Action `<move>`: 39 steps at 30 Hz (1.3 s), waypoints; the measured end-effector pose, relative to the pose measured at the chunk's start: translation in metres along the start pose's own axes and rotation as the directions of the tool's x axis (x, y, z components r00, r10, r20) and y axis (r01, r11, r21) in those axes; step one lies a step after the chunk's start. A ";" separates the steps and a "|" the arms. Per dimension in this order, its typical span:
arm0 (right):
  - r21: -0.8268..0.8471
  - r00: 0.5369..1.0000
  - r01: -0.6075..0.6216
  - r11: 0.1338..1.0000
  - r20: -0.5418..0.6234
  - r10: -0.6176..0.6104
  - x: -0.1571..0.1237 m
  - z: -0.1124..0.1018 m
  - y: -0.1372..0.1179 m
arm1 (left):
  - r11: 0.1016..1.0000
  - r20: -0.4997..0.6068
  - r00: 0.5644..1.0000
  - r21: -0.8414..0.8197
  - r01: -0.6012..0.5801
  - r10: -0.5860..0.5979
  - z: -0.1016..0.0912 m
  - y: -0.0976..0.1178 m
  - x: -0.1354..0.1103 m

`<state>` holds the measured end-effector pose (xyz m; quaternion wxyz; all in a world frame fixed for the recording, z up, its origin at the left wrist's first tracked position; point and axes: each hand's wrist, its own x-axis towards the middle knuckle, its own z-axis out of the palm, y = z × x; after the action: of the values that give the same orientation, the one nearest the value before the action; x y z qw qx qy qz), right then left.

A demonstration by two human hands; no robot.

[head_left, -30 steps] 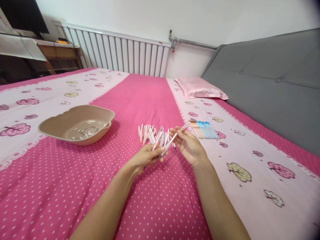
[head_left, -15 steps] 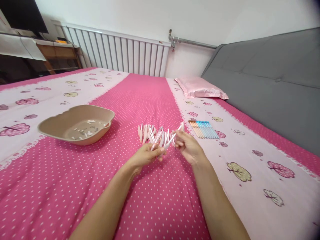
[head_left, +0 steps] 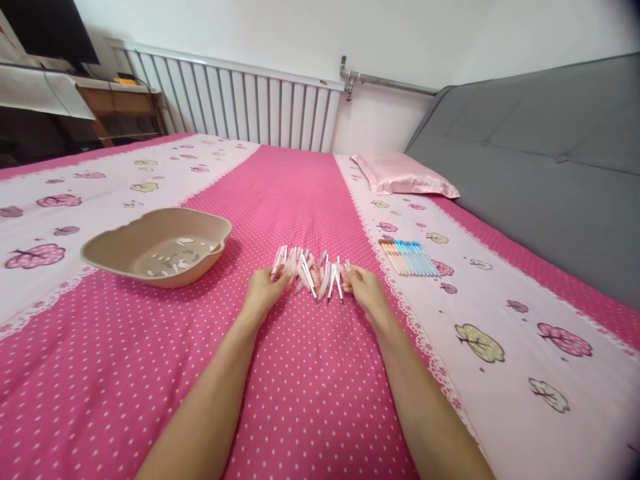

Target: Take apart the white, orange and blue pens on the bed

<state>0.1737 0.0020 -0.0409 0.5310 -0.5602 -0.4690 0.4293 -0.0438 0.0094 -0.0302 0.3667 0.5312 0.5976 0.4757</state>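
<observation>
A pile of pink pen barrels (head_left: 296, 261) and white pen refills (head_left: 309, 280) with dark tips lies on the pink bedspread between my hands. At its left end is my left hand (head_left: 265, 290), fingers closed around a pink pen barrel (head_left: 275, 270). My right hand (head_left: 366, 288) is at the right end, its fingers closed on a small pale pink pen part (head_left: 349, 265) that partly shows above them. To the right, orange-brown and blue pens (head_left: 407, 259) are laid side by side in a row.
A beige plastic basin (head_left: 113, 257) with small white pieces (head_left: 177, 267) in it stands at left on the bedspread (head_left: 320, 400). A pink pillow (head_left: 403, 177) lies by the grey headboard (head_left: 540, 160). Behind are a white radiator (head_left: 245, 103) and a desk with a monitor (head_left: 47, 33).
My hands have moved apart, the left to the pile's left end, the right slightly down to its right end. The white refill and pink barrel held between them are no longer there.
</observation>
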 end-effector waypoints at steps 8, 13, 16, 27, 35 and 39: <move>-0.100 0.989 0.101 0.990 0.118 -0.089 -0.030 0.009 -0.040 | 0.887 0.137 0.973 0.403 -0.225 0.185 0.019 0.033 -0.039; 0.170 0.951 -0.030 0.985 0.307 -0.024 -0.047 0.028 -0.054 | 0.865 0.286 0.907 0.312 -0.392 0.308 0.040 0.038 -0.059; 0.176 0.994 -0.022 0.984 0.107 0.003 -0.040 0.022 -0.052 | 0.900 0.224 0.936 0.284 -0.330 0.273 0.038 0.036 -0.057; 0.299 0.992 -0.100 0.949 0.099 0.073 -0.039 0.017 -0.056 | 0.951 0.234 0.939 0.119 -0.285 0.253 0.033 0.038 -0.057; 0.410 0.950 -0.176 0.895 0.311 0.044 -0.035 0.001 -0.060 | 0.865 0.674 0.738 -0.384 0.321 0.025 0.023 0.046 -0.055; 0.396 0.948 -0.166 0.903 0.316 0.035 -0.036 0.001 -0.062 | 0.894 0.557 0.830 -0.381 0.235 0.019 0.024 0.046 -0.054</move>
<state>0.1615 -0.0338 0.0204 0.5375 -0.3853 -0.4118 0.6270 0.0004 -0.0400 0.0032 0.6576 0.5138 0.3762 0.4026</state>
